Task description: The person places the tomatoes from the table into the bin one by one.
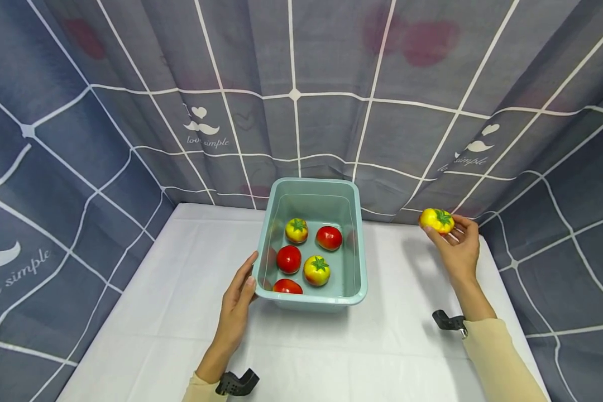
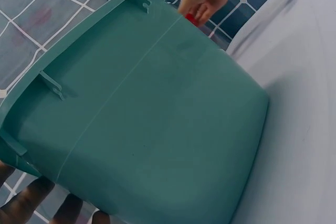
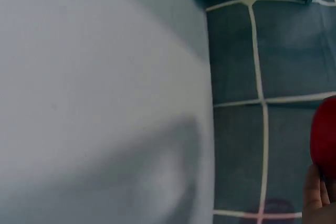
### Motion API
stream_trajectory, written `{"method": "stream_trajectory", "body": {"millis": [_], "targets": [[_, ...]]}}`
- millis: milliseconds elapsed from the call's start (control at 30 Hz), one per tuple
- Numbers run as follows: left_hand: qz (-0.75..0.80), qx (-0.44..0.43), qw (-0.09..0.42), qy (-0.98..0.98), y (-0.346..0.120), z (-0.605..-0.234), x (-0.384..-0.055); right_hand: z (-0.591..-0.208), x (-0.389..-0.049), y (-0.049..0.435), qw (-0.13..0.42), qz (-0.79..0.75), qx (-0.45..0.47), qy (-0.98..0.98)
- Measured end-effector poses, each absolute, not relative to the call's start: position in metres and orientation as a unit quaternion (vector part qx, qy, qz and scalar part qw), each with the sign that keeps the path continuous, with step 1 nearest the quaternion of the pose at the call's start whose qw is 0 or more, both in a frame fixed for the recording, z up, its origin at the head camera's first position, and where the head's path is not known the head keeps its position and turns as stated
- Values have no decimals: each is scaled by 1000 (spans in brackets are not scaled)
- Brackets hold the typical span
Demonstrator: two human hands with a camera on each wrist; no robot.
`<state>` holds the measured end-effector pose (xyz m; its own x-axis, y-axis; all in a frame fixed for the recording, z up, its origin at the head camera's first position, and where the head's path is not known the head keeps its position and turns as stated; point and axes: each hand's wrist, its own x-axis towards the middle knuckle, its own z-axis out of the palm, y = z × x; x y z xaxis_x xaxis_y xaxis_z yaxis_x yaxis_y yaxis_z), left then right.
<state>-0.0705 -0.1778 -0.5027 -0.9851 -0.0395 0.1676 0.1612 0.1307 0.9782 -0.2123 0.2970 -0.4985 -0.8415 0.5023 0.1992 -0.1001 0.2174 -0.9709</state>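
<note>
My right hand (image 1: 459, 248) grips a tomato (image 1: 436, 220) between thumb and fingers, above the right back part of the table. Its yellow top and green stem end show in the head view; in the right wrist view its red underside (image 3: 324, 137) appears at the right edge. To the left, a pale green plastic bin (image 1: 352, 298) stands on the table with several tomatoes inside, some showing red (image 1: 288, 259), others yellow with green tops (image 1: 316, 271). My left hand (image 1: 234, 310) touches the bin's left side, its fingers extended along the wall and the thumb by the near corner.
A white cloth (image 1: 146, 335) covers the table. Grey-blue checked curtains (image 1: 261, 128) hang behind it and on both sides, close to the table's edges. Black straps (image 1: 449, 321) sit on both wrists.
</note>
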Motion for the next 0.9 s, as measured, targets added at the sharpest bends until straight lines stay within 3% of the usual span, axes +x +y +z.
{"method": "stream_trajectory", "body": {"millis": [267, 900], "targets": [[-658, -46, 77, -748, -178, -502, -72, -496, -221, 275, 255, 632, -44, -731], [-664, -43, 74, -742, -178, -503, -70, -515, -235, 247, 189, 602, -52, -774]]}}
